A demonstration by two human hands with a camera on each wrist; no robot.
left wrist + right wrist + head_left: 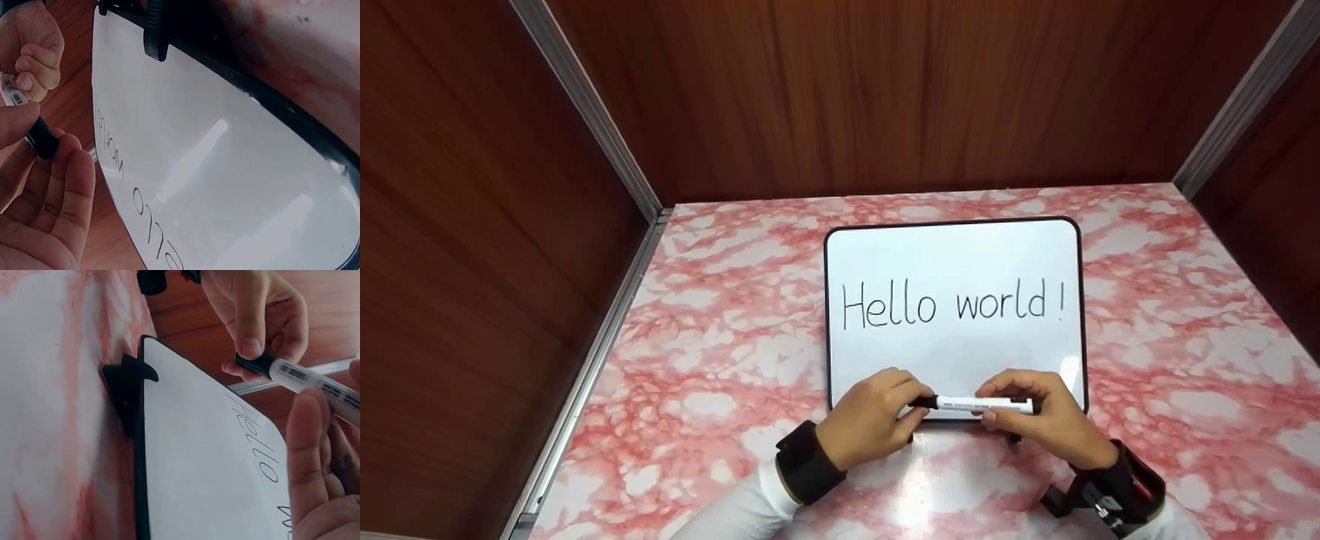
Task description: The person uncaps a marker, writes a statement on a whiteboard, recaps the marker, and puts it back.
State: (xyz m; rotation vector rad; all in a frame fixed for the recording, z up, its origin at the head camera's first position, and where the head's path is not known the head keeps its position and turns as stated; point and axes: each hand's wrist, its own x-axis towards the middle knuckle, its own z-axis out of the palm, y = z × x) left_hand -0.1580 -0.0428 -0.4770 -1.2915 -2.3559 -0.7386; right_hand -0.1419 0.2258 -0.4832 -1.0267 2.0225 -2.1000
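Observation:
A white marker (982, 404) with a black cap (256, 365) is held level between both hands, in front of the lower edge of a whiteboard (952, 259). My left hand (877, 412) pinches the capped end between thumb and fingers, as the left wrist view also shows at the black cap (42, 140). My right hand (1039, 416) grips the white barrel toward its other end with thumb and fingertips. "Hello world !" stands in black handwriting across the middle of the board. The cap sits on the marker.
The black-framed whiteboard leans on a stand, whose black hooks (156, 34) catch its lower edge. Beneath lies a red-and-white marbled table (697, 360). Dark wood panels (855, 97) with metal edge strips (607, 142) enclose the back and sides.

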